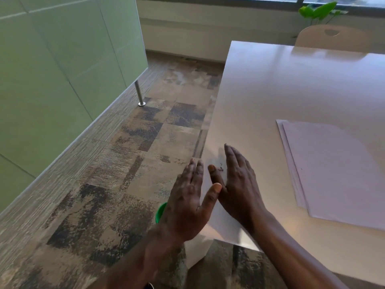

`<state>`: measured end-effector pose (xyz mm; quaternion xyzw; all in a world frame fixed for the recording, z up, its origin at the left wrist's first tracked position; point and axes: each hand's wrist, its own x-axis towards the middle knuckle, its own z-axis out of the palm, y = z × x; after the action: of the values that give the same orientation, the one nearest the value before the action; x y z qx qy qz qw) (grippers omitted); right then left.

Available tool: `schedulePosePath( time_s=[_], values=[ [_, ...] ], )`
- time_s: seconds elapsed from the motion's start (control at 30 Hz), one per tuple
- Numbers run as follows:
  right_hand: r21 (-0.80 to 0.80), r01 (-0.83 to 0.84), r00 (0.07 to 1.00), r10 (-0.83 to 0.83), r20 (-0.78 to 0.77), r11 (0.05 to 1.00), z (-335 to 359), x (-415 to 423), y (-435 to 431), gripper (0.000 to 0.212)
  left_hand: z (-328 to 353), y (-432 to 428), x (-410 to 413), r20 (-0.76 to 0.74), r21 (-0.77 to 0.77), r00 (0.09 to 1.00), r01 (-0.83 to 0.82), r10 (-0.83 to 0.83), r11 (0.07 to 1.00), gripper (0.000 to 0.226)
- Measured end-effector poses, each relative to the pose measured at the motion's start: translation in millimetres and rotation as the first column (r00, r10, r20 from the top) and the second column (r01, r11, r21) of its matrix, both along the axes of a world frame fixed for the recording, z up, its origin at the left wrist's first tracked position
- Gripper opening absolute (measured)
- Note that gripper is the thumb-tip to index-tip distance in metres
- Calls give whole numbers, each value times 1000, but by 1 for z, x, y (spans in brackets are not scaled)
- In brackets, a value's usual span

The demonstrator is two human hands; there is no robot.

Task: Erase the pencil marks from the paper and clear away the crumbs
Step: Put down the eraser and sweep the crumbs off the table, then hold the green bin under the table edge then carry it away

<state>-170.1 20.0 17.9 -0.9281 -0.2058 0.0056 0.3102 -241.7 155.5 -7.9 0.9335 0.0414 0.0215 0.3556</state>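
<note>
Two hands work at the left edge of the counter in the head view. The right hand stands on its side on the surface, fingers straight and together, holding nothing. The left hand is held flat just beyond the edge, fingers straight, thumb raised toward the right hand, and it also holds nothing. A small dark cluster of crumbs lies on the counter between the two hands, just beside the edge. The paper, a loose stack of sheets, lies well apart to the right. Its top sheet looks largely blank, though faint marks cannot be ruled out.

Step in hand, as judged: clearing the crumbs. The next move calls for the right hand to push them over the edge, with the left hand placed to catch them. A green object, partly hidden under the left hand, may be a bin, but this cannot be confirmed.

No brand, label or legible writing is visible.
</note>
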Motion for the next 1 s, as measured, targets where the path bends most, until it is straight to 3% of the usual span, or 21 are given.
schedulePosePath(
  time_s=[0.23,0.47,0.57,0.67,0.73,1.0],
  values=[
    [141,33,995,-45,83,989,20,-24,75,77,7,85,7,89,-121,992,-77,88,990,118],
    [328,5,999,-20,44,945,25,-67,166,75,-4,164,-6,111,-215,987,-92,118,972,116],
    [394,39,999,-27,-36,918,5,-74,205,81,-21,192,-5,82,-297,989,-96,125,950,99],
    [438,124,989,-76,-125,890,-34,-62,226,78,-41,211,2,51,-306,991,-100,121,947,116],
    [451,193,973,-111,-201,872,-69,-52,236,75,-57,223,9,5,-330,990,-131,141,935,114],
    [382,533,807,-317,-498,755,-195,-13,244,78,-152,254,36,-162,-362,972,-220,171,906,87]
  ],
)
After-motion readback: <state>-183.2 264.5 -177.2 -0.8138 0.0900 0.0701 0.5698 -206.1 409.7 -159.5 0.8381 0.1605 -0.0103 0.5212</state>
